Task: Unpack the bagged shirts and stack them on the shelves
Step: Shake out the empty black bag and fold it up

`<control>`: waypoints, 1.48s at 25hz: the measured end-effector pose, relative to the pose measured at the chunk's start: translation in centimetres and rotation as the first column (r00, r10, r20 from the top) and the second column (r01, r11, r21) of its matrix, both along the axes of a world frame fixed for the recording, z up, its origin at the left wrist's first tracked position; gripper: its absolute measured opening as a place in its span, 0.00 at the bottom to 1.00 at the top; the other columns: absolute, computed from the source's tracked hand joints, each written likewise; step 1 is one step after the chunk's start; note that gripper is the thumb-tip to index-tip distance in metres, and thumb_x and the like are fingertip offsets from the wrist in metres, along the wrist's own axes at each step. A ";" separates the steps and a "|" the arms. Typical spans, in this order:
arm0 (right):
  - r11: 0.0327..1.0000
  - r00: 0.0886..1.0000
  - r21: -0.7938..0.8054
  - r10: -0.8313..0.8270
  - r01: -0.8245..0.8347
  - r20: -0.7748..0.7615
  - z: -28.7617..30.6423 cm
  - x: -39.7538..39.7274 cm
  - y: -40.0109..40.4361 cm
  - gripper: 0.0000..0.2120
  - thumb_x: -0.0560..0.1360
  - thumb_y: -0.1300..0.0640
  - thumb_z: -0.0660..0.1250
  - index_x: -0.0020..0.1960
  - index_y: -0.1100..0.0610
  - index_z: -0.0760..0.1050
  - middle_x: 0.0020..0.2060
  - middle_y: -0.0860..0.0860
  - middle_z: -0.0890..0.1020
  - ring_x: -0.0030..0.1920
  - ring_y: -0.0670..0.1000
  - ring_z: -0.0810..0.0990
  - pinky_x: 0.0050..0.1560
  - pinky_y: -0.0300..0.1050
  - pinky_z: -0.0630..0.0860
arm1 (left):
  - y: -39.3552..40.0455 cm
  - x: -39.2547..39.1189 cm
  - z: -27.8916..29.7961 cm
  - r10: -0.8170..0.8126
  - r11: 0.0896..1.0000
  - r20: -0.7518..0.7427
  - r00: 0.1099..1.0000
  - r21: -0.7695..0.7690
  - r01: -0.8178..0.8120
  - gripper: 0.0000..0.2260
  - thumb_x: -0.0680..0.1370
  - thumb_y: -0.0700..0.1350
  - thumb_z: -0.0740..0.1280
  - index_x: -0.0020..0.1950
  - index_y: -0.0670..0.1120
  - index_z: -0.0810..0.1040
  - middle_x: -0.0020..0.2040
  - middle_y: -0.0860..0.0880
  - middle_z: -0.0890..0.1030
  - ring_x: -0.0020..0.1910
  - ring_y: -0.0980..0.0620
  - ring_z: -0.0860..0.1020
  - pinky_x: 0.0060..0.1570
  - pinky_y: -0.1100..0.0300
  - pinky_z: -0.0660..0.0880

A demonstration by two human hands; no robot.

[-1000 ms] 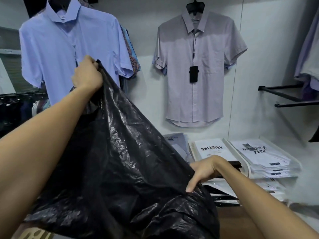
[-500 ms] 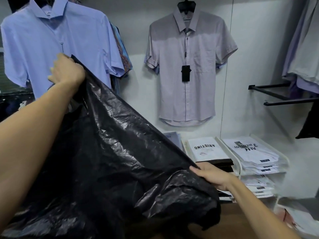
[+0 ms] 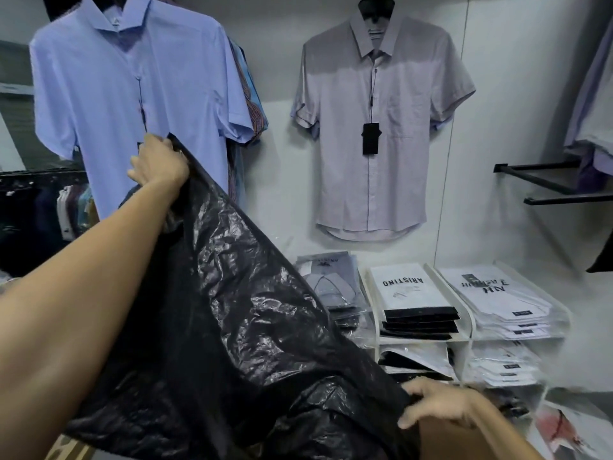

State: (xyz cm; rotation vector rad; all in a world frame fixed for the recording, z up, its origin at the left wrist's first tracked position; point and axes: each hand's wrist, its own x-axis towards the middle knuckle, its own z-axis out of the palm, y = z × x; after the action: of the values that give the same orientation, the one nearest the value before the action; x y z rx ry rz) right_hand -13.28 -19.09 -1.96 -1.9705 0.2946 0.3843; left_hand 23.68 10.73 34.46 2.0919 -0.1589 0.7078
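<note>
A large black plastic bag is stretched between my two hands and fills the lower left of the view. My left hand grips its upper corner, raised in front of a hanging blue shirt. My right hand holds the bag's lower edge, low at the right. Behind the bag, white shelf compartments hold stacks of bagged folded shirts: a clear-wrapped stack, a stack labelled ARISTINO and a white stack. What the black bag contains is hidden.
A pale lilac shirt with a black tag hangs on the white wall. Black wall brackets jut out at right under more hanging clothes. Lower shelf cells hold more packs. A brown box edge sits below my right hand.
My right hand has dropped lower and to the right with the bag's edge, uncovering more of the shelf stacks. My left hand still holds the top corner up.
</note>
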 end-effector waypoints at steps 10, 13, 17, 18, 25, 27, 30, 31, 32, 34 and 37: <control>0.964 0.933 -0.101 -0.265 0.247 -0.243 -0.4 4.2 7.5 0.39 0.74 0.22 0.50 0.69 0.50 0.72 0.36 0.48 0.84 0.31 0.45 0.81 0.37 0.40 0.78 | -2.2 -1.1 -1.8 0.028 1.000 0.080 0.996 0.008 -0.029 0.12 0.85 0.41 0.53 0.66 0.44 0.70 0.60 0.40 0.79 0.65 0.37 0.72 0.65 0.43 0.62; 0.965 0.955 0.011 -0.259 0.263 -0.146 -2.8 4.8 9.2 0.27 0.78 0.31 0.63 0.70 0.46 0.74 0.52 0.45 0.85 0.49 0.45 0.83 0.49 0.36 0.74 | -2.6 -1.5 -1.3 0.023 1.000 0.095 0.995 0.011 -0.024 0.11 0.84 0.40 0.53 0.65 0.43 0.69 0.60 0.40 0.79 0.63 0.36 0.74 0.63 0.41 0.64; 0.779 0.923 0.505 -0.253 0.372 -0.289 -5.5 6.8 9.9 0.27 0.76 0.42 0.75 0.69 0.54 0.80 0.64 0.55 0.83 0.57 0.50 0.84 0.56 0.42 0.79 | -2.8 -1.7 -0.6 0.007 0.996 0.125 0.992 0.085 -0.018 0.12 0.83 0.40 0.52 0.65 0.43 0.68 0.62 0.38 0.79 0.64 0.35 0.73 0.63 0.41 0.65; 0.793 0.944 0.518 -0.223 0.321 -0.244 -5.9 6.9 9.7 0.24 0.75 0.45 0.77 0.68 0.55 0.81 0.63 0.55 0.84 0.57 0.50 0.84 0.55 0.42 0.79 | -2.6 -1.8 -0.6 -0.012 0.995 0.126 0.992 0.104 -0.001 0.13 0.82 0.39 0.52 0.66 0.43 0.68 0.62 0.38 0.79 0.64 0.35 0.73 0.63 0.41 0.65; 0.644 0.685 0.425 -0.725 0.636 0.072 -6.9 5.3 7.5 0.06 0.73 0.67 0.77 0.49 0.60 0.85 0.46 0.62 0.87 0.43 0.56 0.85 0.42 0.47 0.82 | -0.5 0.0 -2.0 -0.085 0.970 0.155 0.984 0.238 0.046 0.12 0.82 0.37 0.58 0.65 0.40 0.71 0.62 0.37 0.79 0.64 0.34 0.73 0.68 0.40 0.62; 0.645 0.606 0.097 -0.752 0.758 0.260 -6.3 5.4 6.3 0.13 0.77 0.52 0.75 0.38 0.57 0.80 0.35 0.52 0.85 0.43 0.54 0.83 0.45 0.51 0.78 | -0.1 0.9 -2.7 -0.076 0.964 0.198 0.977 0.265 0.021 0.12 0.82 0.35 0.59 0.65 0.38 0.71 0.63 0.35 0.78 0.64 0.32 0.73 0.66 0.40 0.66; 0.580 0.546 0.092 -0.801 0.809 0.247 -4.3 4.4 5.3 0.22 0.78 0.38 0.68 0.37 0.55 0.80 0.36 0.52 0.85 0.47 0.60 0.85 0.50 0.51 0.79 | 0.3 1.2 -2.9 -0.082 0.980 0.228 0.970 0.194 0.037 0.11 0.82 0.35 0.57 0.64 0.36 0.71 0.61 0.33 0.78 0.63 0.31 0.72 0.61 0.39 0.69; 0.546 0.534 0.338 -0.835 0.767 0.137 -3.6 4.4 5.1 0.22 0.79 0.39 0.68 0.42 0.58 0.84 0.41 0.56 0.88 0.51 0.61 0.86 0.53 0.50 0.80 | 0.4 1.1 -2.7 -0.071 0.986 0.230 0.971 0.161 0.034 0.11 0.82 0.36 0.56 0.63 0.37 0.71 0.61 0.33 0.78 0.63 0.31 0.72 0.60 0.39 0.69; 0.482 0.597 0.586 -0.802 0.651 -0.004 -3.2 4.2 4.8 0.20 0.80 0.42 0.69 0.51 0.59 0.86 0.48 0.58 0.88 0.55 0.61 0.86 0.57 0.51 0.80 | 0.6 1.0 -2.4 -0.059 0.990 0.229 0.972 0.137 0.028 0.11 0.82 0.37 0.56 0.63 0.38 0.71 0.61 0.33 0.77 0.63 0.31 0.72 0.60 0.39 0.69; 0.433 0.760 0.828 -0.650 0.357 0.012 -2.0 3.1 4.3 0.22 0.77 0.51 0.75 0.68 0.56 0.78 0.63 0.58 0.84 0.66 0.59 0.81 0.67 0.56 0.76 | 1.2 1.0 -1.6 -0.029 0.994 0.231 0.973 0.110 0.003 0.12 0.83 0.40 0.55 0.64 0.39 0.70 0.60 0.33 0.78 0.62 0.32 0.72 0.58 0.40 0.69; 0.671 0.855 0.704 -0.485 0.231 0.182 -2.0 2.7 4.0 0.30 0.73 0.70 0.75 0.72 0.55 0.72 0.67 0.58 0.81 0.68 0.60 0.79 0.71 0.59 0.73 | 2.1 1.7 -0.7 -0.012 0.994 0.233 0.972 0.104 -0.012 0.12 0.83 0.40 0.53 0.64 0.40 0.70 0.58 0.33 0.78 0.60 0.33 0.73 0.52 0.42 0.69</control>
State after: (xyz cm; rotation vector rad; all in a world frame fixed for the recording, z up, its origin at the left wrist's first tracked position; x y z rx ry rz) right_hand -10.56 -15.06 -3.93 -1.1870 0.2633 -0.1417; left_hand 25.36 12.80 33.76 2.1026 -0.3329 0.9632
